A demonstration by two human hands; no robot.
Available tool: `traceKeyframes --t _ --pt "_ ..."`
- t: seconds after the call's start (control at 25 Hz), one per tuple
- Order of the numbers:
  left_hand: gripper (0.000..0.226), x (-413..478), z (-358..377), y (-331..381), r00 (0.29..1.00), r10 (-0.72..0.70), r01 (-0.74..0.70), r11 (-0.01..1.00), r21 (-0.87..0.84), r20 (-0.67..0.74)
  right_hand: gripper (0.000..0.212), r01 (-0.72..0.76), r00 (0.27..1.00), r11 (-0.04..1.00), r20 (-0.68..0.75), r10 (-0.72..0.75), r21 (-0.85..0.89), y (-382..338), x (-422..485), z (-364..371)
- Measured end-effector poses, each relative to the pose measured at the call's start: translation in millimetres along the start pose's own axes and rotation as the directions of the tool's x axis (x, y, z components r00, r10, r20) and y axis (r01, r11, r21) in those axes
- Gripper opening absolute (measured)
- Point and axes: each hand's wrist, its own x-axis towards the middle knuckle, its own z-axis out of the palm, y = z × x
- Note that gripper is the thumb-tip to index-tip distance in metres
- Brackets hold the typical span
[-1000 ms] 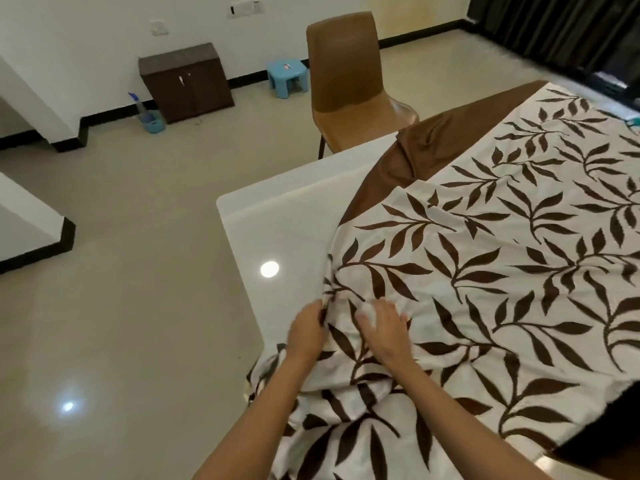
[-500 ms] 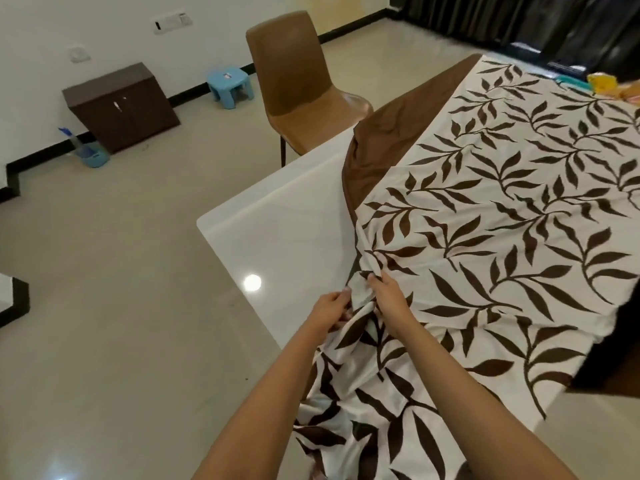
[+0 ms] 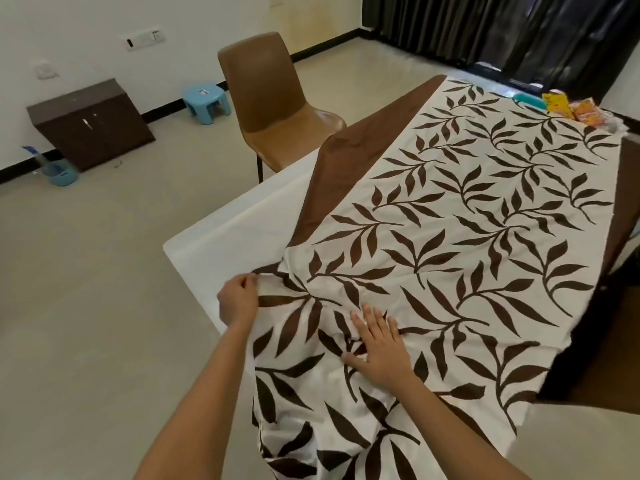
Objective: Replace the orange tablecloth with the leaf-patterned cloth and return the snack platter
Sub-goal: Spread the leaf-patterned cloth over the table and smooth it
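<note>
The cream cloth with dark brown leaves (image 3: 460, 216) lies spread over most of the white table (image 3: 228, 233), with a plain brown band (image 3: 349, 157) along its left side. My left hand (image 3: 239, 299) pinches the cloth's left edge near the table's front left corner. My right hand (image 3: 381, 344) lies flat with spread fingers on a rumpled patch of the cloth near the front. The cloth's near end hangs off the table toward me. The snack platter (image 3: 568, 109), with yellow and orange packets, sits at the far right beyond the cloth. No orange cloth is in view.
A brown chair (image 3: 273, 105) stands at the table's far left side. A dark low cabinet (image 3: 91, 124), a small blue stool (image 3: 207, 100) and a blue tub (image 3: 62, 171) line the back wall. Dark curtains (image 3: 502, 29) hang at the far right. Another dark brown piece (image 3: 627, 188) borders the table's right edge.
My hands were together bunching the cloth. Now they have parted: the left drew the edge out leftward, the right flattened onto the cloth. The view swung right, showing the platter.
</note>
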Motion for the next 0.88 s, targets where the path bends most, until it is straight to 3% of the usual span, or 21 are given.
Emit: traceKeyframes --t 0.08,0.2,0.28,0.32,0.36,0.4,0.44,0.48,0.52,0.64,0.76,0.8,0.88 --pt "0.030 15 -14 -9 0.987 0.034 -0.022 0.997 0.079 -0.155 0.089 -0.002 0.999 1.000 -0.034 0.002 -0.012 1 -5 1" --pt "0.033 21 -24 -25 0.937 -0.017 0.008 1.000 -0.028 -0.349 0.095 -0.054 0.997 0.998 -0.048 0.053 -0.023 3 -14 5" --pt "0.035 12 -24 -30 0.919 -0.131 0.071 0.983 -0.169 -0.372 0.097 -0.078 0.996 0.996 -0.043 0.076 -0.051 6 -23 5" --pt "0.038 10 -20 -34 0.907 -0.259 0.164 0.943 -0.290 -0.331 0.099 -0.091 0.995 0.995 -0.049 0.089 -0.047 6 -26 4" --pt "0.042 8 -17 -35 0.877 -0.430 0.302 0.840 -0.450 -0.214 0.099 -0.105 0.993 0.994 -0.060 0.104 -0.030 5 -27 3" --pt "0.046 7 -13 -35 0.808 -0.589 0.474 0.639 -0.606 0.010 0.097 -0.115 0.990 0.993 -0.076 0.115 0.002 2 -26 2" --pt "0.047 6 -11 -35 0.707 -0.638 0.637 0.385 -0.668 0.306 0.093 -0.114 0.988 0.992 -0.099 0.119 0.048 -2 -22 0" --pt "0.043 4 -11 -35 0.614 -0.587 0.754 0.239 -0.612 0.527 0.087 -0.098 0.985 0.990 -0.129 0.111 0.100 -9 -15 -3" --pt "0.038 1 -12 -33 0.548 -0.517 0.827 0.220 -0.517 0.657 0.080 -0.068 0.982 0.987 -0.164 0.092 0.145 -16 -4 -6" --pt "0.031 -12 -11 -20 0.405 -0.365 0.874 0.423 -0.238 0.838 0.067 0.010 0.980 0.979 -0.194 0.031 0.206 -37 37 -16" --pt "0.023 -27 -9 13 0.349 -0.328 0.797 0.596 -0.095 0.878 0.067 0.044 0.992 0.982 -0.124 -0.022 0.182 -53 67 -19" --pt "0.023 -28 -5 20 0.392 -0.366 0.726 0.687 -0.040 0.844 0.069 0.052 0.995 0.984 -0.096 -0.036 0.172 -55 72 -18" --pt "0.021 -22 -2 17 0.611 -0.408 0.574 0.819 -0.025 0.678 0.081 0.048 0.998 0.986 -0.053 -0.040 0.158 -50 73 -12"
